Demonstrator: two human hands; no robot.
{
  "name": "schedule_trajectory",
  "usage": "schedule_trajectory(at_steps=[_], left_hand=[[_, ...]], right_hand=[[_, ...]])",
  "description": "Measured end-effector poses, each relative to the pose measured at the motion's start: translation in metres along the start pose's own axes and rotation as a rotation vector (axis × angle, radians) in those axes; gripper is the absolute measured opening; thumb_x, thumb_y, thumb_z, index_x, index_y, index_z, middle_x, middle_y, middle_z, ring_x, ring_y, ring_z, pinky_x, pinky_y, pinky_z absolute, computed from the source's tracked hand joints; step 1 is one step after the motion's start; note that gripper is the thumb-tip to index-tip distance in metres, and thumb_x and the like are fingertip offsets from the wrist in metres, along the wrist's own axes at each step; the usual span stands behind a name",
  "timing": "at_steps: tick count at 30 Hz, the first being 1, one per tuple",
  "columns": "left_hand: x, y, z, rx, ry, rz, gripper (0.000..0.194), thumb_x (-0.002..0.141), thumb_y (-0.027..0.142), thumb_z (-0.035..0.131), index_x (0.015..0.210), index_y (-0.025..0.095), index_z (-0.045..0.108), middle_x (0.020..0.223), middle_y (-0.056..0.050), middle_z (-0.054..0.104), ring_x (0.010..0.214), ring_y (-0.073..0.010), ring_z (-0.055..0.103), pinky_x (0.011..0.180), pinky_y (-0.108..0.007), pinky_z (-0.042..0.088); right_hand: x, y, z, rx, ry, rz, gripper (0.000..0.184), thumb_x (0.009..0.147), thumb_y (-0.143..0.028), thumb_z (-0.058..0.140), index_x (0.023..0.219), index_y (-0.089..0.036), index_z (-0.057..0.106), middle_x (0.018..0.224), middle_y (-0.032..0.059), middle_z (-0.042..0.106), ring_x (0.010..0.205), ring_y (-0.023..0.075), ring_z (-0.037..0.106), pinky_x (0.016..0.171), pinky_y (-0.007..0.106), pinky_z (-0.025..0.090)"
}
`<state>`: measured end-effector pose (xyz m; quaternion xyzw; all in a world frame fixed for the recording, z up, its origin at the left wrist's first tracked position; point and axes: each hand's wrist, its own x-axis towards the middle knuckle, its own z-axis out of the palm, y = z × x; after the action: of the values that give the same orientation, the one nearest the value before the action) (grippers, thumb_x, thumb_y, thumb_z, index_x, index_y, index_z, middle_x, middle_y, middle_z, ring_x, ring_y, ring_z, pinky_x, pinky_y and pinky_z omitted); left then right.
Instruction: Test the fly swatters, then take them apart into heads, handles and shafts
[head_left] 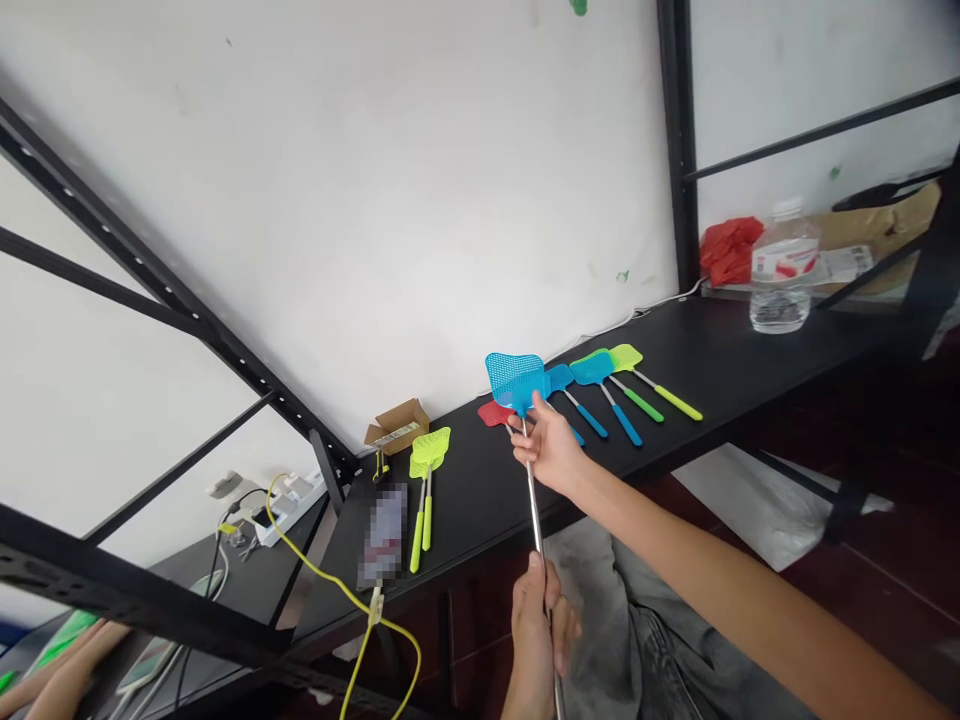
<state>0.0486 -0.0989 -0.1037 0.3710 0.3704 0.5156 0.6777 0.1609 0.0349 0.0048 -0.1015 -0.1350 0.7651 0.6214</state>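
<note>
The right hand (551, 447) is pinching the metal handle of a blue fly swatter (514, 382) just below its head, while the left hand (536, 640) is wrapping around the same handle lower down. Five more swatters (592, 367) are lying in a row just behind it on the black shelf (720, 350), two lime swatters (430, 450) are lying to their left, and a small open cardboard box (395, 425) is sitting nearby, its contents too small to tell.

light: bright, even | shadows: faint | edges: wide-angle bend | blur: pixelated patch (385, 535)
</note>
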Motion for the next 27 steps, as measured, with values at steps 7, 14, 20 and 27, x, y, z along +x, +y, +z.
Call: schedule_trajectory(at_steps=[7,14,20,27], left_hand=[[-0.001,-0.001,0.007,-0.003,-0.03,0.014,0.057,0.084,0.065,0.052,0.053,0.02,0.035,0.023,0.007,0.03,0.021,-0.0034,0.016,0.035,-0.019,0.017],[-0.001,0.004,0.004,0.025,-0.007,0.025,0.055,0.087,0.063,0.05,0.055,0.02,0.038,0.025,0.008,0.03,0.022,-0.0034,0.017,0.036,-0.019,0.019],[-0.003,0.003,0.0,0.065,-0.022,0.056,0.054,0.09,0.062,0.043,0.056,0.02,0.036,0.025,0.008,0.027,0.022,-0.0033,0.015,0.036,-0.02,0.017],[0.007,0.064,0.023,0.513,-0.149,0.136,0.028,0.09,0.045,0.056,0.094,0.017,0.054,0.063,0.0,0.065,0.043,-0.0081,0.051,0.044,-0.018,0.037]], right_hand=[[0.002,-0.005,0.007,-0.033,0.064,-0.137,0.033,0.084,-0.035,0.068,0.068,-0.019,0.044,0.056,-0.0052,0.049,0.035,0.0009,0.02,0.029,0.014,0.013],[-0.003,-0.001,0.004,0.046,0.076,-0.108,0.026,0.083,-0.032,0.069,0.07,-0.018,0.051,0.064,0.0008,0.057,0.043,0.0047,0.04,0.034,0.015,0.029],[-0.01,0.0,-0.001,0.054,-0.035,0.146,0.03,0.088,-0.045,0.061,0.086,-0.015,0.062,0.056,-0.0049,0.046,0.036,0.0025,0.028,0.031,0.017,0.02],[-0.016,0.004,0.008,-0.018,0.024,-0.099,0.023,0.081,-0.038,0.07,0.077,-0.018,0.061,0.06,-0.0033,0.054,0.039,0.0031,0.035,0.035,0.018,0.025]])
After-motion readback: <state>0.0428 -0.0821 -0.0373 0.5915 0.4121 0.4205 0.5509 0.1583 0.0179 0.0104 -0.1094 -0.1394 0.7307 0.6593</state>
